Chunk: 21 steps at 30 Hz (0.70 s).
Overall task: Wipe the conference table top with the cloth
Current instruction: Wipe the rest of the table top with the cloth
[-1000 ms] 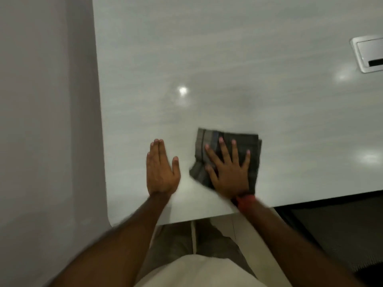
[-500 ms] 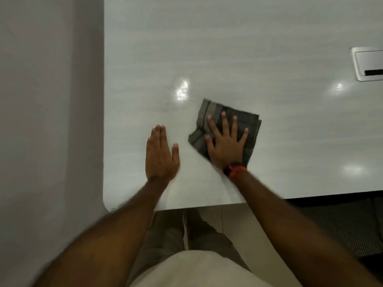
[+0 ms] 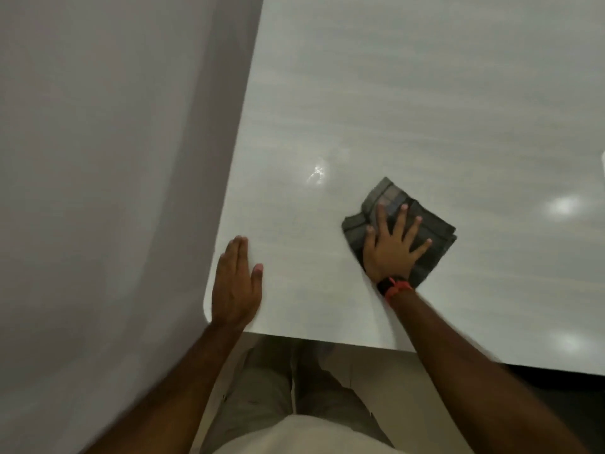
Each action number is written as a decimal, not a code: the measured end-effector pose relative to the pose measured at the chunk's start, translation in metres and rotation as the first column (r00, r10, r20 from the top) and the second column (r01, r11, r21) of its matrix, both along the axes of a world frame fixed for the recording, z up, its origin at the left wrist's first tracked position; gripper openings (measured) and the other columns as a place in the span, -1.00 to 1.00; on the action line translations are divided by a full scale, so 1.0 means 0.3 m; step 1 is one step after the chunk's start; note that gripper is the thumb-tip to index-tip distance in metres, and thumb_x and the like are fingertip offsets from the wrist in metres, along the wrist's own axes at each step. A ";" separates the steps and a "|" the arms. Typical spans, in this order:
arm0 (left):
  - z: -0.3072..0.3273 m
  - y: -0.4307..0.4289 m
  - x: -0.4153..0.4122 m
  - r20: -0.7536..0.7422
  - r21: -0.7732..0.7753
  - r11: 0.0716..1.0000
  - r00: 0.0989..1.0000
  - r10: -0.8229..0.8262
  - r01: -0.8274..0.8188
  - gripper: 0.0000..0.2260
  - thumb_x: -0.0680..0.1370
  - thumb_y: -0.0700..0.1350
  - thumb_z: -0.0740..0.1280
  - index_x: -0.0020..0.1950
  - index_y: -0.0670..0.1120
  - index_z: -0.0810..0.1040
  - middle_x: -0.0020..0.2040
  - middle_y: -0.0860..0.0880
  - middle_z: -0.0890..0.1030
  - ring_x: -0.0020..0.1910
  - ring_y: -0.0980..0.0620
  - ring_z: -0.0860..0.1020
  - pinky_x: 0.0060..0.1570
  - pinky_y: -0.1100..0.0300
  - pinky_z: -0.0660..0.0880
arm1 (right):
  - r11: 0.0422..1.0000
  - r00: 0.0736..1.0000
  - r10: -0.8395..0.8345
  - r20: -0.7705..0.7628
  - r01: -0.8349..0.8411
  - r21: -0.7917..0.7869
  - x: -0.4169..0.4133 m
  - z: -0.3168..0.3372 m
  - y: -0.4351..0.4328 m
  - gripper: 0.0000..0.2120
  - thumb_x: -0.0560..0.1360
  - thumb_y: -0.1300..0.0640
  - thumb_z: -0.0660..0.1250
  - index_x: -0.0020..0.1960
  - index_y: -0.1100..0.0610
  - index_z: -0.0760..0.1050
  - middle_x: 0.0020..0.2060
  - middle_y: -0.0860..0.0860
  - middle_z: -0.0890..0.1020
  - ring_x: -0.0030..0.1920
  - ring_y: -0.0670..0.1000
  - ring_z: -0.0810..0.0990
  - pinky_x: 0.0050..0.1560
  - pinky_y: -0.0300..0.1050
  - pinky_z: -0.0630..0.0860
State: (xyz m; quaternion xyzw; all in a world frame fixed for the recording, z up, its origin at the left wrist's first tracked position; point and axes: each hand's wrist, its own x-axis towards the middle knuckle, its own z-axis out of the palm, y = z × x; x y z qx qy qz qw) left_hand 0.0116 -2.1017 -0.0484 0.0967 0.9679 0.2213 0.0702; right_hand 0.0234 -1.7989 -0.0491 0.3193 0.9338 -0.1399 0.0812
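Pale grey glossy worktop [image 3: 425, 109] with a faint wood-grain streaking, seen from above; its left edge runs from far to near and ends in a rounded near-left corner. Several bright lamp reflections [image 3: 316, 175] lie on the sheen.

Left of the worktop is a plain grey surface [image 3: 98, 158]; wall or floor cannot be told. Below the near edge show olive-grey trousers [image 3: 262, 388], a pale cream shirt front [image 3: 294, 434] and, at the near right, a dark strip of floor [image 3: 556, 381].

A dark grey-brown checked cloth [image 3: 383, 196], folded into a flat oblong, lies on the worktop right of centre and a little in from the near edge. It is turned diamond-wise: one corner points far, the opposite one near. Its long axis runs from far-left to near-right.

The right hand [image 3: 391, 249] lies palm-down on the cloth, fingers straight and spread, pointing far and slightly right. The palm covers the near half of the cloth; the far corner and right-hand margin show beyond the fingertips. An orange-red and black band [image 3: 394, 286] circles this wrist, just beside the near corner of the cloth.

The left hand [image 3: 234, 286] rests flat on bare worktop at the near-left corner. Its fingers are straight and held together, with the thumb set out to the right. It is well apart from the cloth and holds nothing.
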 end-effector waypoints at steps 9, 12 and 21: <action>-0.006 -0.034 0.045 -0.068 -0.005 1.000 0.998 0.008 -0.008 -0.48 0.66 0.00 0.06 0.58 -0.19 0.20 0.56 -0.12 0.28 0.56 -0.04 0.21 0.51 0.05 0.20 | 0.759 0.758 0.652 -0.015 -0.651 0.025 -0.018 0.002 -0.198 -0.42 0.61 -0.26 -0.05 0.62 -0.27 0.01 0.65 -0.06 -0.01 0.64 0.17 -0.06 0.50 0.50 -0.06; -0.011 -0.027 0.046 -0.077 0.016 0.999 0.996 0.036 -0.035 -0.51 0.68 0.00 0.01 0.56 -0.20 0.24 0.54 -0.13 0.32 0.54 -0.06 0.26 0.49 0.05 0.26 | 0.970 0.970 0.244 -0.013 -0.243 0.025 -0.229 0.000 -0.051 -0.38 0.57 -0.30 -0.12 0.62 -0.26 0.04 0.66 -0.03 0.02 0.64 0.18 -0.07 0.48 0.53 -0.08; -0.024 -0.022 0.035 -0.096 0.006 0.999 0.995 0.036 -0.036 -0.55 0.67 -0.09 0.02 0.52 -0.22 0.31 0.50 -0.15 0.38 0.50 -0.09 0.35 0.45 0.03 0.35 | 0.591 0.591 0.807 0.010 -0.807 0.009 -0.412 0.016 -0.352 -0.44 0.64 -0.25 -0.10 0.62 -0.29 -0.10 0.65 -0.07 -0.08 0.64 0.16 -0.14 0.52 0.46 -0.16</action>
